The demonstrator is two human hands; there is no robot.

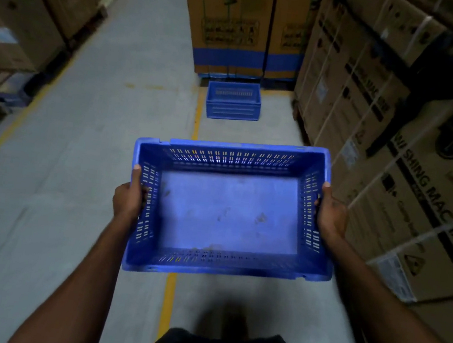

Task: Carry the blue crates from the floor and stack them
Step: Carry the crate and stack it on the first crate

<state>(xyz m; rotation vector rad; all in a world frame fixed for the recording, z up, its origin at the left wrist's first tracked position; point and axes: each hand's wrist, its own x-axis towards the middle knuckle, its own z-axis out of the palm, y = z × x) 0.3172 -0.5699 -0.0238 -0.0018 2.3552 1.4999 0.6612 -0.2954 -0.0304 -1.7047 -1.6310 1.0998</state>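
An empty blue slotted crate (pixel 228 212) is carried in front of me above the floor, its open top facing up. My left hand (pixel 128 197) grips its left side wall with the thumb hooked over the rim. My right hand (pixel 330 214) grips the right side wall the same way. Farther ahead, a short stack of blue crates (pixel 233 101) stands on the floor at the foot of tall cardboard boxes.
Large cardboard appliance boxes (pixel 411 155) line the right side close to my arm. More tall boxes (pixel 239 20) stand behind the stack. Boxes on pallets (pixel 22 29) are at the left. A yellow floor line (pixel 197 115) runs down the grey concrete aisle.
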